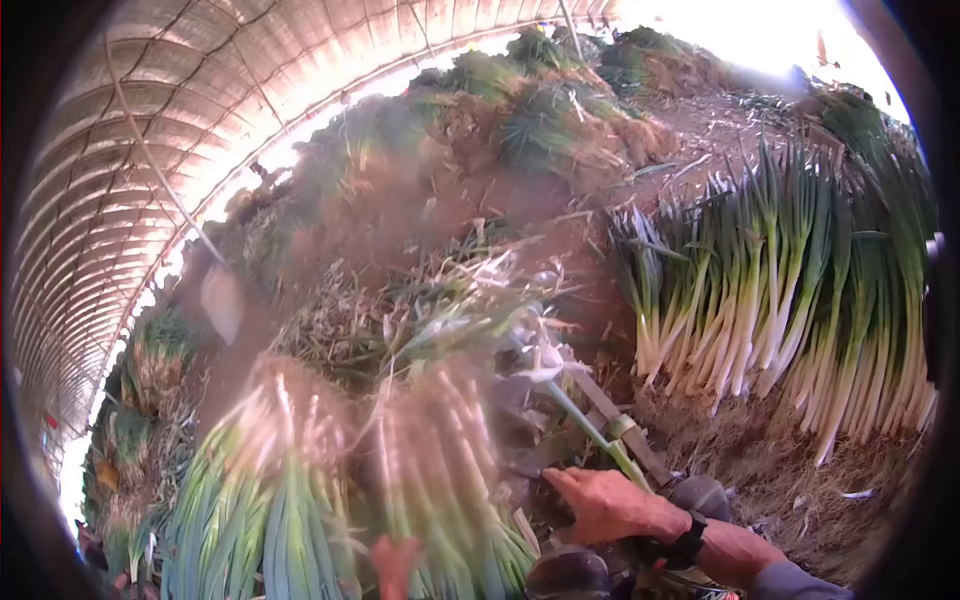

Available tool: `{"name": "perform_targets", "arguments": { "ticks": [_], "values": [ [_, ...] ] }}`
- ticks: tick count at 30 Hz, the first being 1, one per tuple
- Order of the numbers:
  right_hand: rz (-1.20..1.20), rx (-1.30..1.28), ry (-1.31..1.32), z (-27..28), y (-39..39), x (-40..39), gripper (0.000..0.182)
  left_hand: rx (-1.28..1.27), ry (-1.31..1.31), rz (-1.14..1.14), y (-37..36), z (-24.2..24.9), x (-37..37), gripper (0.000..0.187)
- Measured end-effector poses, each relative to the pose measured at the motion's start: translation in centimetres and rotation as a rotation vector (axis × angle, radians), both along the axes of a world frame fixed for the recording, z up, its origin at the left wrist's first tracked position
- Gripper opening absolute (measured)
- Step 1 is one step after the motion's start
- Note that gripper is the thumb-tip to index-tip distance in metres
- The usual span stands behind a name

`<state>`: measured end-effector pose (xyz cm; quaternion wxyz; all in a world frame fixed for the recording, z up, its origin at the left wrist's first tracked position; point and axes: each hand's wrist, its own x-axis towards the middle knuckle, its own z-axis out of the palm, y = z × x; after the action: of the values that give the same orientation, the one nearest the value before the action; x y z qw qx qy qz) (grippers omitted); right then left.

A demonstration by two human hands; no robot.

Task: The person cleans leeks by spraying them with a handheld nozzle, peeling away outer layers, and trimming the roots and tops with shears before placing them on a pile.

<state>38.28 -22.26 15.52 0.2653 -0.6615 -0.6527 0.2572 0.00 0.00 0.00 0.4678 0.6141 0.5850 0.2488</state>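
My right hand [615, 507], with a dark band at the wrist, is closed in the lower right of the head view. What it holds, if anything, I cannot make out. A single green onion stalk [598, 432] slants down behind it, beside a wooden stick [640, 445]. At the bottom edge my left hand [394, 566] is partly cut off and blurred, at the leaves of a green onion pile [440, 480]; its fingers cannot be made out. Another pile of green onions [270, 500] lies to its left, white ends pointing away from me.
On the right, a long row of green onions [770, 270] lies with roots toward me on brown soil [830, 510]. Peeled leaf scraps [400, 300] are heaped ahead. More onion bundles [550, 120] stand farther back under an arched cover [200, 80]. Dark rounded shapes [568, 574] sit below my right hand.
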Motion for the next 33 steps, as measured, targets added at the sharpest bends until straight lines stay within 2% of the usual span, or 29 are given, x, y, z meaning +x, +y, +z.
{"name": "perform_targets", "arguments": {
  "ticks": [2,3,5,8,11,12,15,16,19,24,27,31,33],
  "values": [
    [-0.039,0.054,0.007,0.8,-0.6,0.6,0.089,0.075,0.099,0.083,0.3,-0.3,-0.8,0.030],
    [-0.040,-0.001,0.009,-0.1,-1.1,-0.2,0.089,0.097,0.105,0.076,-1.2,-0.3,-1.9,0.027],
    [-0.079,-0.045,0.042,0.9,-0.4,-0.5,0.089,0.176,0.225,0.097,0.3,1.7,-2.7,0.029],
    [-0.059,-0.048,0.039,0.3,-0.1,-0.5,0.089,0.287,0.196,0.261,1.8,-0.6,-4.8,0.035],
    [-0.032,-0.039,0.002,-0.7,0.0,-0.6,0.087,0.253,0.260,0.246,0.7,1.3,-3.9,0.042],
    [-0.021,-0.037,-0.010,-0.7,0.1,-0.7,0.087,0.219,0.328,0.185,1.0,1.2,-4.2,0.049],
    [-0.002,-0.087,-0.039,-0.5,0.3,-0.7,0.087,0.298,0.746,0.156,-1.2,5.4,0.6,0.060],
    [0.001,-0.115,-0.050,-0.4,0.3,-0.8,0.088,0.351,0.774,0.129,-1.8,6.1,1.8,0.065],
    [-0.026,-0.101,-0.046,-0.7,0.3,-0.9,0.088,0.557,0.706,-0.131,-4.4,6.7,6.0,0.063],
    [-0.054,-0.172,-0.058,-0.8,0.1,-0.8,0.090,0.456,0.340,-0.419,-8.0,2.7,12.5,0.067],
    [-0.059,-0.210,-0.065,-0.7,-0.3,-0.7,0.090,0.509,0.470,-0.431,-8.5,2.5,15.3,0.075],
    [-0.065,-0.217,-0.082,-1.1,-0.8,-0.1,0.089,0.364,0.514,-0.146,-6.2,1.3,18.1,0.085],
    [-0.086,-0.196,-0.072,-0.3,-1.1,0.1,0.089,0.313,0.528,-0.121,-5.0,0.9,18.4,0.076]
  ]
}}
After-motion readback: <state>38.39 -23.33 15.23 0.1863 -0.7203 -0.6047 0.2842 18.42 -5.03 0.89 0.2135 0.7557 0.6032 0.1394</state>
